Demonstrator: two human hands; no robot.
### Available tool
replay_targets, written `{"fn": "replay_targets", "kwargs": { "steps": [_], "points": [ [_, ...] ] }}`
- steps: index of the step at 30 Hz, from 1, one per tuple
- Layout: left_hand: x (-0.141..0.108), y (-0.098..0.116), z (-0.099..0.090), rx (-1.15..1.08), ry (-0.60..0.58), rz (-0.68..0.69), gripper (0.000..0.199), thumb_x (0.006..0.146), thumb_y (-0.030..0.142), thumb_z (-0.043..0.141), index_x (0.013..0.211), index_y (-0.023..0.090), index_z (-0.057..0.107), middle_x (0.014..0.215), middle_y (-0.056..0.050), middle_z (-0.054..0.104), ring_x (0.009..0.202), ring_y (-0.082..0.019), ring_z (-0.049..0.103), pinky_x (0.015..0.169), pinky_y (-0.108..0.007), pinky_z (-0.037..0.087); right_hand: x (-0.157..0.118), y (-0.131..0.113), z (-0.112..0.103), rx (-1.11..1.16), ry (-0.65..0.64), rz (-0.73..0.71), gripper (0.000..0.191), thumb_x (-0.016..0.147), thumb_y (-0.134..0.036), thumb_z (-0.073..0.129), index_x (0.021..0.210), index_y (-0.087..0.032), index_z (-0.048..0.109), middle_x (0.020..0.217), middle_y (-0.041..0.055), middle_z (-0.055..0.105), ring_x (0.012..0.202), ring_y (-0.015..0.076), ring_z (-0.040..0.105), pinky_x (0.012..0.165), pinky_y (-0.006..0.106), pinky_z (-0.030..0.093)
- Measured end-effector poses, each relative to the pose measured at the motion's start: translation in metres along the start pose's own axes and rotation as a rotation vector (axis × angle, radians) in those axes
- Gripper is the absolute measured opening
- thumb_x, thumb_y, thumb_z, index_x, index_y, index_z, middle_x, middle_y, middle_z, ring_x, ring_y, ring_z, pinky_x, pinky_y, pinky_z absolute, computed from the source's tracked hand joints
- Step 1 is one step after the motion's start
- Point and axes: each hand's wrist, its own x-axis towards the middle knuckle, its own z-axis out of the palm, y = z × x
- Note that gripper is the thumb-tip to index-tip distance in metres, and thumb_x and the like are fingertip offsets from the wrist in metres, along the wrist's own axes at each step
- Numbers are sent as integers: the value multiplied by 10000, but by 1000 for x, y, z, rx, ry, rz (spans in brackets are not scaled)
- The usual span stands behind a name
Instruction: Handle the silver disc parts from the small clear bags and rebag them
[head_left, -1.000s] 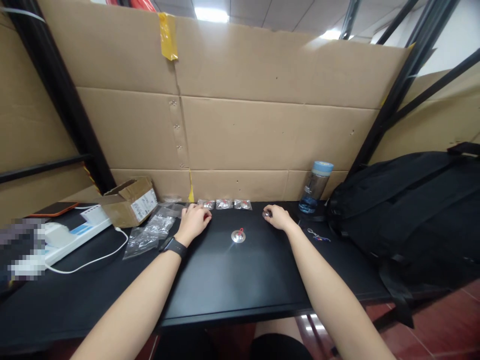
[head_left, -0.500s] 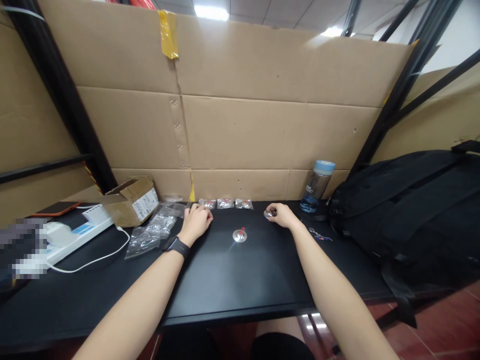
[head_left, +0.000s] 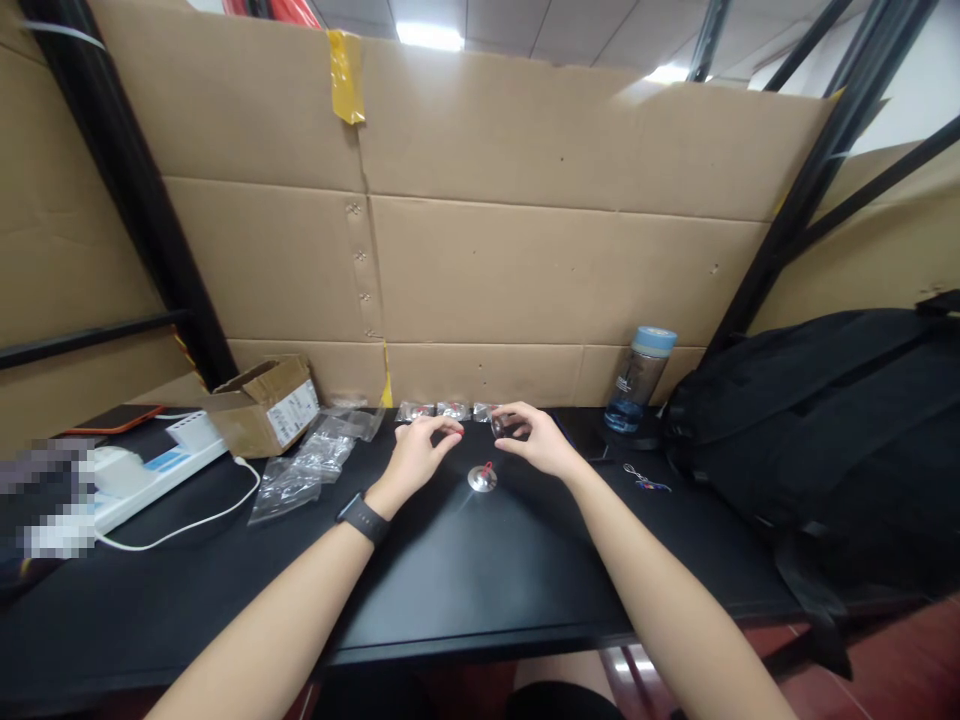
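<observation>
A shiny round piece (head_left: 498, 427) is pinched by the right hand (head_left: 541, 442) at the fingertips — a loose hold could let it slip onto the domed metal disc (head_left: 481, 483), which lies between the hands, nearer the person, on the tabletop (head_left: 480, 575). The left hand's (head_left: 415, 458) fingertips meet near a red bit (head_left: 460, 432) — whether they grip it, I cannot tell. Small clear packets (head_left: 453, 411) lie beyond both hands.

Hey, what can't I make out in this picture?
All in the head view:
Disc in right hand: partly behind its fingers.
Rightmost sachet: partly behind that hand.
Red bit at left hand: too small to identify.
Label print: too small to read.
Backpack: cut off by the right edge.
</observation>
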Motion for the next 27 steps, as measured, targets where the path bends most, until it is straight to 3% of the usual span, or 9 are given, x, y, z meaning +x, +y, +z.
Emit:
{"fn": "replay_targets", "kwargs": {
  "steps": [7,20,27],
  "points": [
    [-4,13,6,-170,49,3,108,890,325,663,936,253,729,991,-11,772,926,-202,715,899,-333,514,-5,-28,29,221,33,-23,508,704,-322,851,1169,-241,665,1201,81,703,1030,222,696,840,341,556],
    [-9,24,10,-31,4,52,135,964,282,519,1002,233,639,1113,-70,652,1095,-237,608,884,-356,463,-7,-33,43,265,53,-35,519,685,-362,871,1148,-231,676,1130,76,737,1026,236,717,840,337,553],
    [-13,28,14,169,153,49,104,910,228,597,963,238,685,1215,-81,581,1202,-277,535,951,-434,382,-8,-29,48,344,92,27,411,646,-417,885,909,-186,669,1096,92,743,918,229,741,765,311,580]
  ]
}}
